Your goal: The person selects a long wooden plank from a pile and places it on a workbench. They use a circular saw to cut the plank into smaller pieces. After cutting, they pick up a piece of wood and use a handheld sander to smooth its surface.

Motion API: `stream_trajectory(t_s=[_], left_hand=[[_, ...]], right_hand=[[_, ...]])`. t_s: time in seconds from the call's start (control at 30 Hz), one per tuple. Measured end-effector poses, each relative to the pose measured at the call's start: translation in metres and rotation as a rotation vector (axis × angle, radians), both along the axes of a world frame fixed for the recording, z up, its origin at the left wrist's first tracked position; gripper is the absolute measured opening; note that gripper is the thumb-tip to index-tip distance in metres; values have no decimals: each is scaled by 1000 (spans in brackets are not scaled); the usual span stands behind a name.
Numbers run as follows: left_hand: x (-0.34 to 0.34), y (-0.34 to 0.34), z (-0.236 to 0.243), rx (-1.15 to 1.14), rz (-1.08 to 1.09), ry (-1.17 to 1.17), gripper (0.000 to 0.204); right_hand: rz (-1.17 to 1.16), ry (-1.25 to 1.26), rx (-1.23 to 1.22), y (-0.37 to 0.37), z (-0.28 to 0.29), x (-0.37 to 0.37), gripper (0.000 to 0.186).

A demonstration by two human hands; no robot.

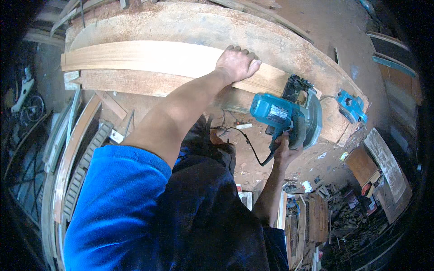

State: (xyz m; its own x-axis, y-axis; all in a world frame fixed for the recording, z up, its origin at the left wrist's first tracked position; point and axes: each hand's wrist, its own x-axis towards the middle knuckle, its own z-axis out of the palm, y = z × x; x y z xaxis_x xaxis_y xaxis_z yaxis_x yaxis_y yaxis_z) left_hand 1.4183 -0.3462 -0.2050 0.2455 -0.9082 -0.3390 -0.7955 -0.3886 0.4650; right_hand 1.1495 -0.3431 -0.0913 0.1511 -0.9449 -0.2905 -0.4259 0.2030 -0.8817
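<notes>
Board (pixel 158 56) is gripped over its far edge, at twelve o'clock, by the left hand (pixel 235 67). Two o'clock: the circular saw (pixel 275 111) is clutched by the right hand (pixel 285 152)!

- Teal power planer (pixel 351 106): on the bench (pixel 144 23), at its right end.
- White strip (pixel 243 126): on dirt floor (pixel 316 169), off bench's near edge.
- Two-wheeler (pixel 34 107): beyond bench's left end, partly in shadow.
- Slatted ladder-like piece (pixel 88 166): near bench's near left corner, long boards (pixel 76 159) alongside.
- Weathered pale board (pixel 384 162): past bench's near right corner, beside brown panel (pixel 361 166).
- Stacked planks (pixel 317 219): on floor, well off near edge; dark scrap heap (pixel 339 217) to their right, contents unclear.
</notes>
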Motion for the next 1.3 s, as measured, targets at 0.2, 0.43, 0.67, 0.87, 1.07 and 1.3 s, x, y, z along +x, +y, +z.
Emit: stream_trajectory(t_s=[0.2, 0.43, 0.67, 0.87, 1.07, 1.3], left_hand=[[-2, 3, -8, -131, 38, -17, 45], [-4, 7, -18, -286, 67, -53, 43], [-6, 6, -20, -284, 65, -79, 41], [-7, 6, -18, -270, 82, -84, 41], [-4, 2, -6, -56, 51, 34, 43], [-5, -1, -14, -34, 28, -13, 44]], right_hand=[[48, 19, -101, -11, -13, -7, 6], [43, -10, -69, -16, -4, 9, 12], [44, -39, -56, -22, -7, 9, 14], [0, -20, 0, -28, -3, 16, 16], [13, -45, -76, -36, -13, 17, 16], [86, 44, -122, -48, -24, 13, 18]])
